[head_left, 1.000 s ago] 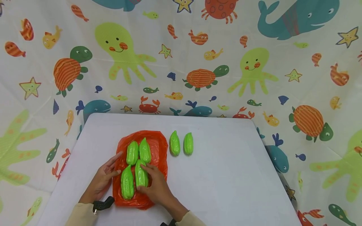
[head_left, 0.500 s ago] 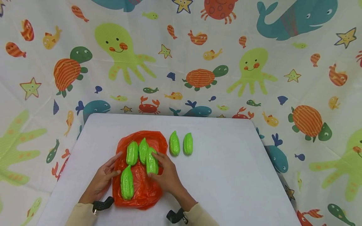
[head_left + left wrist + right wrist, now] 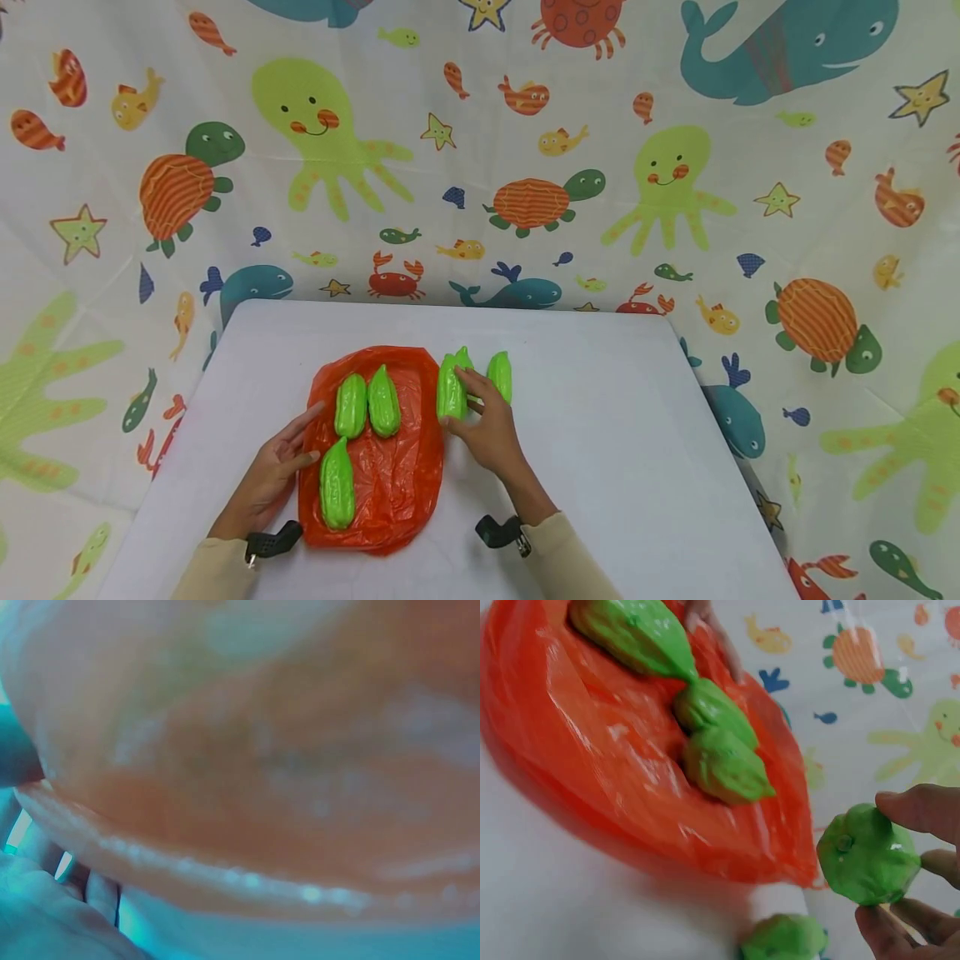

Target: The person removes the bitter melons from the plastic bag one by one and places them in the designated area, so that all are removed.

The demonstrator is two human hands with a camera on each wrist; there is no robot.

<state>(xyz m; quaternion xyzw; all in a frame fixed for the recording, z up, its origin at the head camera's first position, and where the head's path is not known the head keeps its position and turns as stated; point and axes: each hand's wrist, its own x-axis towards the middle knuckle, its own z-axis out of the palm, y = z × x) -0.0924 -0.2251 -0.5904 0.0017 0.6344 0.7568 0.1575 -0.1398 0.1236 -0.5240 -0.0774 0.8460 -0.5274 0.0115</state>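
Note:
My right hand pinches a glossy green gourd between thumb and fingers, just beyond the right rim of a red plastic-covered tray. In the right wrist view, the held gourd is seen end-on and off the table. On the tray lie three more gourds: one at the back left, another gourd beside it, and a gourd at the front left. My left hand holds the tray's left rim, its thumb at the edge; the left wrist view is blurred by the tray's wall.
Right of the tray, one gourd is partly hidden behind the held one, and another gourd lies farther right. The white table ends against a sea-animal cloth at the back.
My right hand has lifted a gourd from the tray's front right and carried it right and back, past the right rim. The left hand has stayed at the left rim.

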